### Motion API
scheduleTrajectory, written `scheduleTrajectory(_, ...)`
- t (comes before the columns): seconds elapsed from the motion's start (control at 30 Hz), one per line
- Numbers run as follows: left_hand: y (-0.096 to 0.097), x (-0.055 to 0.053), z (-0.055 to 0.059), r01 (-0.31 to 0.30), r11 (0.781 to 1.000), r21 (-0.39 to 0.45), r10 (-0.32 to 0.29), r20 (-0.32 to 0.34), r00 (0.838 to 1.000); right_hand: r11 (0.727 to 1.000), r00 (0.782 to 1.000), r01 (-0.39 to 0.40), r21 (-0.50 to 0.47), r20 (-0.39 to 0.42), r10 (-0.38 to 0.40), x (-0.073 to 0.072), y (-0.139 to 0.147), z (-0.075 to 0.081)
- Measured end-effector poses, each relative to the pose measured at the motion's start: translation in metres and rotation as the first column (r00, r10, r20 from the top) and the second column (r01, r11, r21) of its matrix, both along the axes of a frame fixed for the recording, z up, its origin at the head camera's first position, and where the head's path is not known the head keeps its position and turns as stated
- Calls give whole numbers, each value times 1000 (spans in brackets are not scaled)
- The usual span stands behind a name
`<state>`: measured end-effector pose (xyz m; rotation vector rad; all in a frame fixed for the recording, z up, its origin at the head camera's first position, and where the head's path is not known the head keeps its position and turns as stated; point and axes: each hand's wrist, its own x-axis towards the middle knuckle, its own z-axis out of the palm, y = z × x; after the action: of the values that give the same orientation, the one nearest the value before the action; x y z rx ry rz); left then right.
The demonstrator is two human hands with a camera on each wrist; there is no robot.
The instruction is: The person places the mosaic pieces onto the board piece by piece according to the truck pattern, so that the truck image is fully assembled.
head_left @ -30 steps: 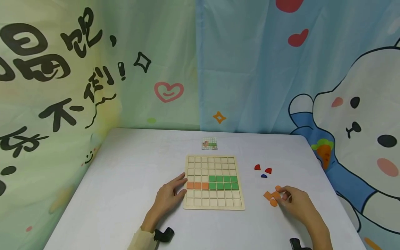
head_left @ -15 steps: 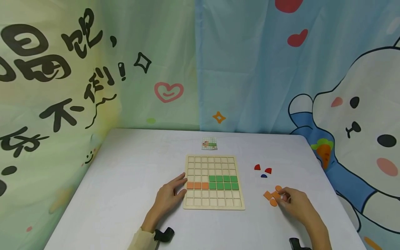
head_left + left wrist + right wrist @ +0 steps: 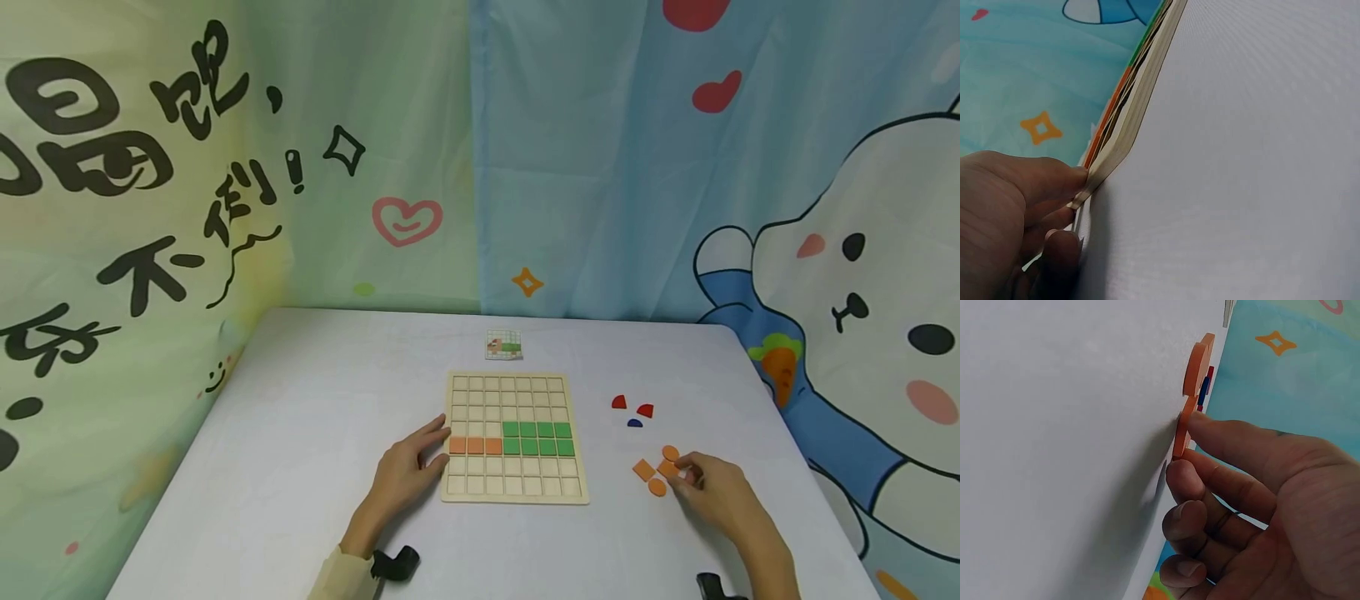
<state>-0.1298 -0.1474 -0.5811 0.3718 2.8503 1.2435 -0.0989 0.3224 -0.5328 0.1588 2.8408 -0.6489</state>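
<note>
In the head view, my left hand (image 3: 407,475) rests at the left edge of a wooden grid board (image 3: 516,493), thumb and fingertips touching its rim. The left wrist view has the thumb tip on the board's edge (image 3: 1124,134). Three orange squares (image 3: 475,446) and two rows of green squares (image 3: 537,438) sit in the grid. My right hand (image 3: 712,487) pinches an orange square tile (image 3: 1182,434) at its right side, thumb against index finger. Beside it lie another orange square (image 3: 643,470) and two orange round pieces (image 3: 657,487).
Two red quarter-circle pieces (image 3: 645,411) and a blue half-circle piece (image 3: 635,423) lie behind the orange pieces. A small picture card (image 3: 503,345) lies beyond the board on the white table (image 3: 345,358). A printed curtain (image 3: 585,183) hangs behind the table.
The pinched orange square has shifted slightly right, opening a gap from the other orange square. The right hand has moved slightly with it; the left hand and board have stayed in place.
</note>
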Motion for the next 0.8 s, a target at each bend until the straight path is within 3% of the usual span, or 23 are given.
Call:
scheduleTrajectory(0.27, 0, 0, 0, 8, 1000, 10, -7, -25, 1000, 1000, 1000, 15, -15, 12, -15, 3, 2, 0)
scheduleTrajectory(0.5, 1, 1, 1, -6, 1000, -5, 6, -2, 1000, 999, 999, 31, -17, 43, -30, 1, 1, -1)
scheduleTrajectory(0.8, 1, 0, -1, -2, 1000, -1, 2, -19, 1000, 1000, 1000, 20, -14, 10, -20, 2, 2, -2)
